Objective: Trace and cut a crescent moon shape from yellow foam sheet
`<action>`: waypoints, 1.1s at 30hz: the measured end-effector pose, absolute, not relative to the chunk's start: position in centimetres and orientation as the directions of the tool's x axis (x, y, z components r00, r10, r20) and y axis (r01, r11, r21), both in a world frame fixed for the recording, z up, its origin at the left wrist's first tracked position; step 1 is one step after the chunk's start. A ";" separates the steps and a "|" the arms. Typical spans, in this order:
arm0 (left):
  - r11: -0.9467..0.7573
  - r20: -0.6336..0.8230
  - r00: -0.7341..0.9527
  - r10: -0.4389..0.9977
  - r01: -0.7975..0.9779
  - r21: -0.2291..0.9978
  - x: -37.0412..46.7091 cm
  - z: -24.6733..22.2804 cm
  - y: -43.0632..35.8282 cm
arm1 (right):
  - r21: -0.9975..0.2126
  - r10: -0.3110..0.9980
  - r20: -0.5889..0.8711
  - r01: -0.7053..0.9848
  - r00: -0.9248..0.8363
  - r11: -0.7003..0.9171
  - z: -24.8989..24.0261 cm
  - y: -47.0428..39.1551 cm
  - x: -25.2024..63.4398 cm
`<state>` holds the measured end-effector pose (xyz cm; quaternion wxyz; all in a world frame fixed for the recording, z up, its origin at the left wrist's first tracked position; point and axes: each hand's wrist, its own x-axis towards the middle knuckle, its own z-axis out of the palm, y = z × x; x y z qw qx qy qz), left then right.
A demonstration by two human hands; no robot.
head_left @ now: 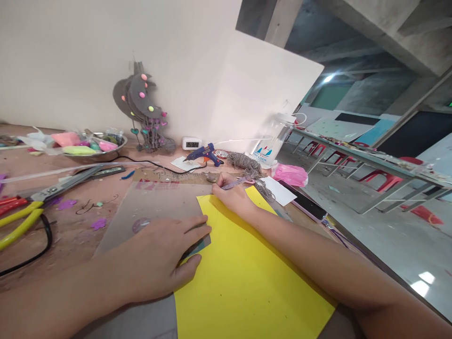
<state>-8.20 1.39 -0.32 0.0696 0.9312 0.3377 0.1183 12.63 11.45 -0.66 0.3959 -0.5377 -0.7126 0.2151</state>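
Yellow paper (243,278) fills the near middle of the worktable (70,235), and on it we see both bare arms at work. Our left hand (158,259) lies flat, fingers spread and gripping nothing, pressing down on the sheet's left edge and on a dark flat piece (199,246) that peeks out beneath the fingers. Our right hand (231,195) is closed around a purple pen (236,182), held at a slant with its tip at the paper's far left corner. Under the sheet lies a grey cutting mat (155,202).

At far left, a metal bowl (106,148) holds lumps of coloured clay, with yellow-handled pliers (17,221) and a pair of scissors (60,186) nearer us. Against the wall stands a grey cardboard ornament (143,106) dotted with coloured beads, and just right of it a small white digital clock (191,143), its digits too small to read. A blue glue gun (205,154) rests beside a tangle of grey yarn (247,165). A white container (270,148) farther right carries a blue logo; the lettering looks like "LOCK", though the view is too blurred to be sure. Near it lies a pink plastic bag (289,174).
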 end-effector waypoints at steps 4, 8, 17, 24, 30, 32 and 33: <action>-0.759 0.164 0.743 0.649 0.618 0.205 -8.1 -0.1 1.3 | -0.746 0.933 0.329 0.566 -0.144 0.351 -0.7 11.4 12.5; -0.762 0.156 0.748 0.645 0.617 0.196 -8.1 0.0 1.3 | -0.730 0.931 0.335 0.584 -0.147 0.355 -0.7 11.4 12.6; -0.759 0.142 0.747 0.649 0.624 0.187 -8.0 -0.2 1.4 | -0.746 0.951 0.297 0.602 -0.085 0.286 -0.7 11.5 13.1; -0.764 0.138 0.752 0.645 0.625 0.161 -8.1 -0.1 1.4 | -0.754 0.952 0.289 0.589 -0.098 0.290 -0.3 11.3 13.4; -0.766 0.143 0.753 0.642 0.625 0.149 -8.2 -0.3 1.5 | -0.763 0.956 0.276 0.582 -0.102 0.283 -0.1 11.1 13.5; -0.767 0.147 0.752 0.642 0.626 0.144 -8.2 -0.4 1.5 | -0.772 0.961 0.263 0.580 -0.082 0.261 0.0 11.1 13.6; -0.767 0.150 0.752 0.642 0.626 0.141 -8.2 -0.4 1.6 | -0.774 0.962 0.264 0.581 -0.067 0.253 0.0 11.2 13.7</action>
